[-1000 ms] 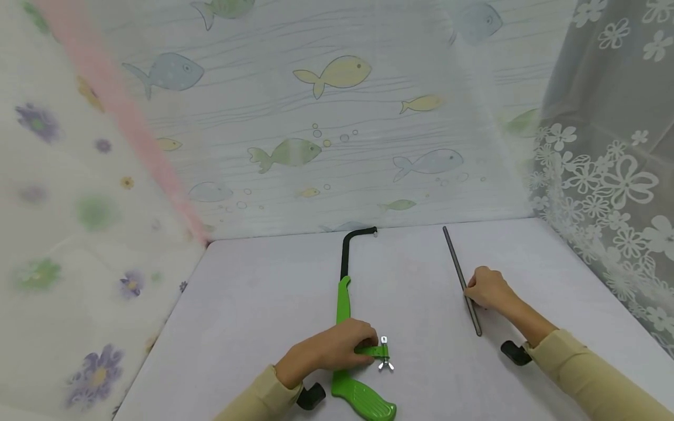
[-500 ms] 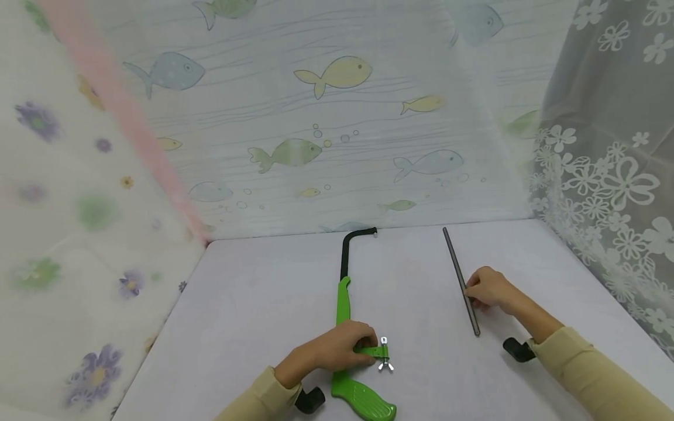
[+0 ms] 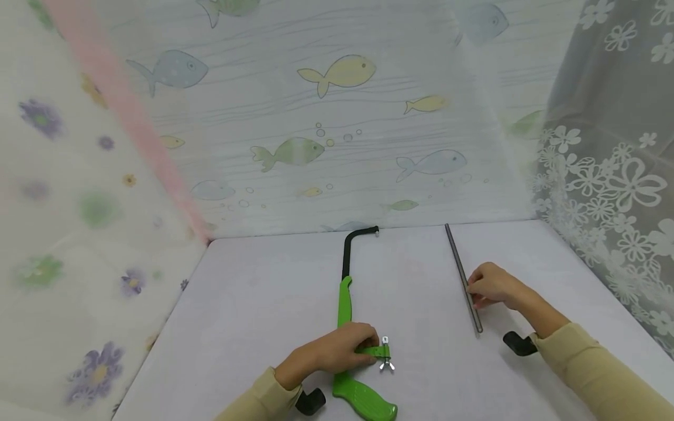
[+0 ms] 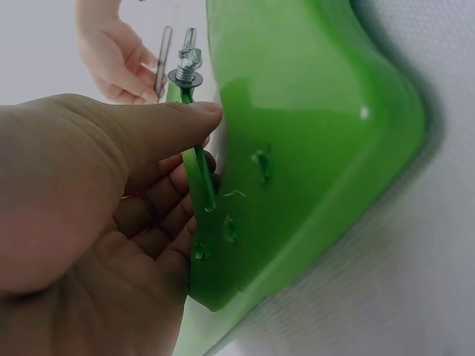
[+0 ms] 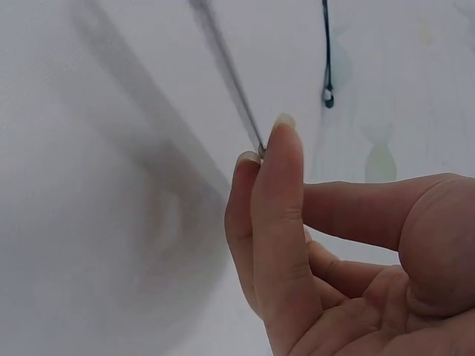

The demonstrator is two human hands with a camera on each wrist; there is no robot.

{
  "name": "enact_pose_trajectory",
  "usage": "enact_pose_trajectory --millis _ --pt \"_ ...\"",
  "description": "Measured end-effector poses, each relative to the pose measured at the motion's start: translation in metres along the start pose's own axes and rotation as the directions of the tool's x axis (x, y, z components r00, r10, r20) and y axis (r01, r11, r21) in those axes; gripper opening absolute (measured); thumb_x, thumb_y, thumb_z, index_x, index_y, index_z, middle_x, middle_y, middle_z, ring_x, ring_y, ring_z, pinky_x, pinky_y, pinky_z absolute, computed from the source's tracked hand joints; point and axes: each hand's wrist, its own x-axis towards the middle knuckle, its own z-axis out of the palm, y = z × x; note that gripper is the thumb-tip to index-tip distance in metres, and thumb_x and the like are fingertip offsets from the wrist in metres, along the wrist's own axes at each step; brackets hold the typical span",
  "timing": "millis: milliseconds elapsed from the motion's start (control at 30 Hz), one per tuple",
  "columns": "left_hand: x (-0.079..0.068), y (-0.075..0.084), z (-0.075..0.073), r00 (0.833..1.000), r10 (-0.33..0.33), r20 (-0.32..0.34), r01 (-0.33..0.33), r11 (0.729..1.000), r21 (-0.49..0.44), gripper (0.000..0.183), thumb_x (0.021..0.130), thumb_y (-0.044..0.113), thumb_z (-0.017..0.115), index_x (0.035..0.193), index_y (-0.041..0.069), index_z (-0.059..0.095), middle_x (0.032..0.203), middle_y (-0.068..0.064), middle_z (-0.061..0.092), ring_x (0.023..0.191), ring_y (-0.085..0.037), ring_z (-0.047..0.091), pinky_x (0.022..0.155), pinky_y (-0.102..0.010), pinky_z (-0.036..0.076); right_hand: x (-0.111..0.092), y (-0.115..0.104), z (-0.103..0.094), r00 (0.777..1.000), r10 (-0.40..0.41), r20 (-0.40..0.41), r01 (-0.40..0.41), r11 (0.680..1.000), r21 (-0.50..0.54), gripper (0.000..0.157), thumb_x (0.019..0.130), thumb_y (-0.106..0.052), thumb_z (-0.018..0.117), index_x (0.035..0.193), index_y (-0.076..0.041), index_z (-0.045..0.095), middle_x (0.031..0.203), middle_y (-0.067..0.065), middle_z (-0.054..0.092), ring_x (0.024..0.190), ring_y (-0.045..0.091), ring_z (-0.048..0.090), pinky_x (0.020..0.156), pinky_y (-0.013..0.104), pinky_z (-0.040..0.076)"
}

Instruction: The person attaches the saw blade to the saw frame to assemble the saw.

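Head view: hacksaw frame (image 3: 344, 301) stretches forward, handle (image 3: 365, 399) nearest.

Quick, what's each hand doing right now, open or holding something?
Left hand: closed, holding the green hacksaw frame.
Right hand: closed, pinching the grey saw blade.

Your left hand (image 4: 85, 211) pinched a narrow green tab (image 4: 201, 176) between thumb and fingers beside the broad green frame (image 4: 312, 141), with a metal bolt (image 4: 188, 58) and a dark washer (image 4: 185, 79) at the tab's upper end. Beyond, your right hand (image 4: 111, 59) held what looked like a thin grey rod (image 4: 162, 61). A pale surface (image 4: 415, 274) showed past the frame.
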Motion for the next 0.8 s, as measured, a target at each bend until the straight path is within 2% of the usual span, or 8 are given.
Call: enact_pose_trajectory --millis 333,567,800 --pt "-0.002 -0.003 0.002 1.0 -0.005 0.012 0.006 0.999 -0.033 0.018 0.101 0.022 0.067 0.117 0.013 0.063 0.103 0.014 0.057 0.092 0.001 0.051 0.083 -0.019 0.047 -0.005 -0.002 -0.003 1.0 -0.027 0.005 0.026 0.999 0.023 0.016 0.099 0.002 0.056 0.105 0.016 0.056 0.09 0.018 0.061 0.077 0.022 0.064 0.069 0.035 0.06" --pt "-0.001 -0.008 0.005 1.0 0.024 -0.002 -0.024 0.998 -0.061 0.018 0.102 0.025 0.065 0.116 0.013 0.063 0.103 0.014 0.058 0.09 0.001 0.051 0.081 -0.018 0.047 -0.006 -0.005 0.007 0.995 -0.086 0.04 0.084 0.995 0.06 0.017 0.098 0.002 0.057 0.106 0.017 0.056 0.089 0.015 0.061 0.073 0.02 0.064 0.068 0.036 0.06" --pt "-0.002 -0.007 0.003 0.999 0.039 0.0 -0.039 0.999 -0.038 0.019 0.103 0.025 0.064 0.117 0.012 0.062 0.104 0.014 0.058 0.09 0.001 0.051 0.081 -0.017 0.046 -0.006 -0.009 0.019 0.986 -0.147 0.079 0.14 0.986 0.089 0.016 0.099 0.002 0.057 0.105 0.016 0.057 0.086 0.013 0.062 0.072 0.02 0.064 0.068 0.035 0.06"
